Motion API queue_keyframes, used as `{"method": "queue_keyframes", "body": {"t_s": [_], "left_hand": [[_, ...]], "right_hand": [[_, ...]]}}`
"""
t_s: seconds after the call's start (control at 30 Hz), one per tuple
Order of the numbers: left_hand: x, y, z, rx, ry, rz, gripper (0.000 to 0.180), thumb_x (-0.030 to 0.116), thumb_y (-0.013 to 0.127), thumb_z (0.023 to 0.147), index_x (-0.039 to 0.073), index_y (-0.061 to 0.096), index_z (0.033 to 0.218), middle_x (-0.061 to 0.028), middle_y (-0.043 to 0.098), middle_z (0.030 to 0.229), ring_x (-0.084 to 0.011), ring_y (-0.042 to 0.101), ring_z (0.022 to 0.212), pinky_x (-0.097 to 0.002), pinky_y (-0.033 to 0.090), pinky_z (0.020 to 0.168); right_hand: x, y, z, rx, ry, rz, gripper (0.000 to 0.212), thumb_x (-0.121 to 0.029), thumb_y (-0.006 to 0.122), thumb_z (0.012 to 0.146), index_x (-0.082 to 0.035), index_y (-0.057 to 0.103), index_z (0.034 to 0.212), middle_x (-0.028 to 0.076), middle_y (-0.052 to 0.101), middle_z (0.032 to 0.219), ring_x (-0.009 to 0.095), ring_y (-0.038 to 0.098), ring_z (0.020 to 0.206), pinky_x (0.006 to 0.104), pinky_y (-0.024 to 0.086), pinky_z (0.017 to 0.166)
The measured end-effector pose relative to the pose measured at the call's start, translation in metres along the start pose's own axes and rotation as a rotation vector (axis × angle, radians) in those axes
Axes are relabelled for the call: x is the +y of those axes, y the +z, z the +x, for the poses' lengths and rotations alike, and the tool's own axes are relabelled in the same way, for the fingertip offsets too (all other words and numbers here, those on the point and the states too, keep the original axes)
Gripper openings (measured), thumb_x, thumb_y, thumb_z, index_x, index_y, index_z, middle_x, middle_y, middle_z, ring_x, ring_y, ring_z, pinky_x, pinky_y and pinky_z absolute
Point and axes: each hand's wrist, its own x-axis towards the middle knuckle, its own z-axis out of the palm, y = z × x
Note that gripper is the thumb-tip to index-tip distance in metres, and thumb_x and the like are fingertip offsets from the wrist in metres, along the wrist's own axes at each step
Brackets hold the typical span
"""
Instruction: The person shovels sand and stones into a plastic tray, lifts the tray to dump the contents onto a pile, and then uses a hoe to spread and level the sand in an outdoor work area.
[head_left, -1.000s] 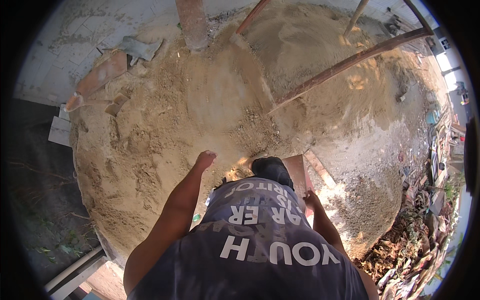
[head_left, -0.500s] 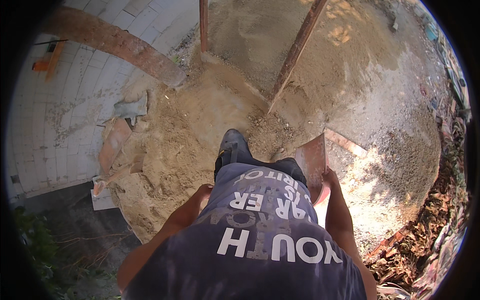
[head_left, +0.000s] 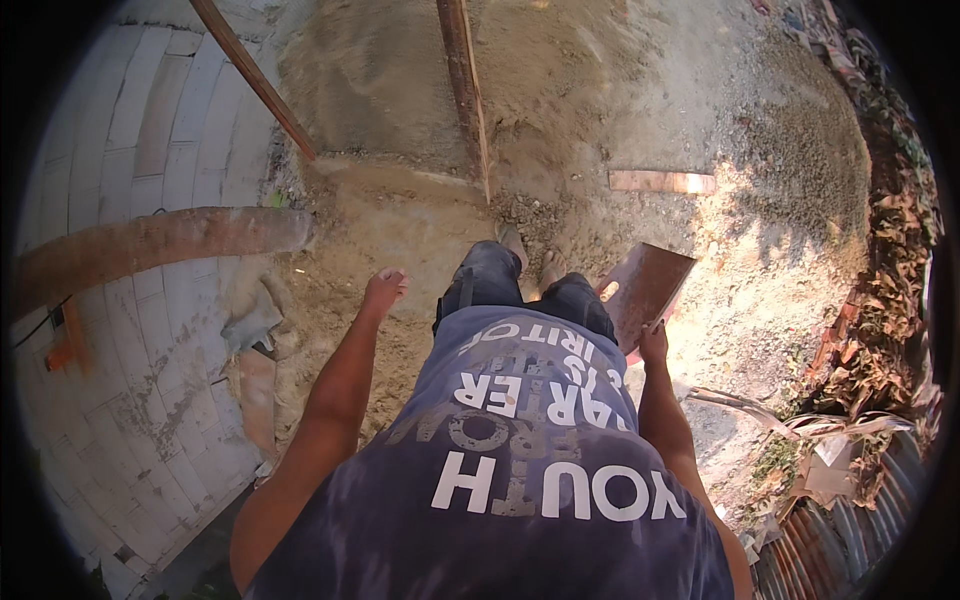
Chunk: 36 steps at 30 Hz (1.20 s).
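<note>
Your right hand (head_left: 654, 343) had its grip closed on the edge of the reddish-brown panel (head_left: 648, 292). That panel had come away from the short plank (head_left: 655, 181), now on your side of it, so likely you were carrying it. Your left hand (head_left: 386, 290) had swung out from your hip, well left of the plank, fingers curled; couldn't tell if it gripped anything.

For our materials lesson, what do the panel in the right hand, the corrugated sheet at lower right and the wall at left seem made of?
Reddish-brown panel: perhaps painted metal or wood, scuffed; its flat, worn face leaves this open.
Corrugated sheet: probably metal, rusty; grey ridges with orange-brown streaks.
Wall: likely masonry blocks, whitish and stained; coursed joints show.
</note>
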Motion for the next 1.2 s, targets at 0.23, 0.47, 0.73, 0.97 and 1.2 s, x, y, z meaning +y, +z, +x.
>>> {"method": "queue_keyframes", "body": {"t_s": [0.23, 0.47, 0.73, 0.97, 1.2], "left_hand": [[-0.045, 0.026, -0.023, -0.245, 0.012, 0.286, 0.02, 0.019, 0.059, 0.09, 0.003, 0.065, 0.101, -0.0022, 0.067, 0.084, -0.0129, 0.061, 0.065, -0.027, 0.047, 0.059], [-0.041, 0.027, 0.002, -0.248, -0.073, 0.138, 0.02, 0.017, 0.059, 0.09, 0.002, 0.065, 0.102, -0.0054, 0.067, 0.085, -0.0144, 0.061, 0.065, -0.0283, 0.047, 0.058], [-0.039, 0.005, 0.007, -0.118, 0.002, -0.184, 0.028, 0.025, 0.063, 0.088, 0.002, 0.064, 0.103, -0.0046, 0.066, 0.085, -0.0143, 0.061, 0.066, -0.028, 0.047, 0.058], [-0.088, 0.027, 0.048, -0.154, -0.127, -0.115, 0.021, 0.021, 0.063, 0.087, 0.002, 0.065, 0.095, -0.0056, 0.064, 0.079, -0.0133, 0.058, 0.062, -0.0282, 0.046, 0.053], [-0.063, 0.06, 0.078, -0.13, -0.157, -0.575, 0.018, 0.016, 0.059, 0.088, 0.001, 0.062, 0.096, -0.0067, 0.063, 0.08, -0.0117, 0.054, 0.059, -0.0265, 0.044, 0.051]], "right_hand": [[-0.018, -0.027, -0.004, -0.262, -0.011, -0.424, 0.034, -0.027, 0.052, 0.087, -0.003, 0.063, 0.109, 0.018, 0.067, 0.088, 0.031, 0.066, 0.076, 0.0405, 0.052, 0.073], [-0.068, -0.057, 0.004, -0.349, -0.154, -0.572, 0.04, -0.027, 0.048, 0.09, -0.002, 0.059, 0.119, 0.024, 0.063, 0.111, 0.035, 0.061, 0.106, 0.0426, 0.047, 0.089], [-0.177, -0.024, -0.016, -0.146, -0.174, -0.719, 0.052, -0.026, 0.048, 0.091, -0.003, 0.042, 0.138, 0.025, 0.057, 0.123, 0.038, 0.057, 0.113, 0.0453, 0.046, 0.095], [-0.268, -0.079, 0.04, 0.417, -0.315, -0.458, 0.038, -0.032, 0.049, 0.092, -0.004, 0.055, 0.118, 0.024, 0.064, 0.107, 0.042, 0.06, 0.1, 0.0514, 0.047, 0.085], [-0.379, -0.179, 0.132, 0.557, -0.434, -0.293, 0.052, -0.044, 0.05, 0.091, 0.001, 0.059, 0.116, 0.025, 0.063, 0.11, 0.043, 0.059, 0.102, 0.0485, 0.045, 0.087]]}}
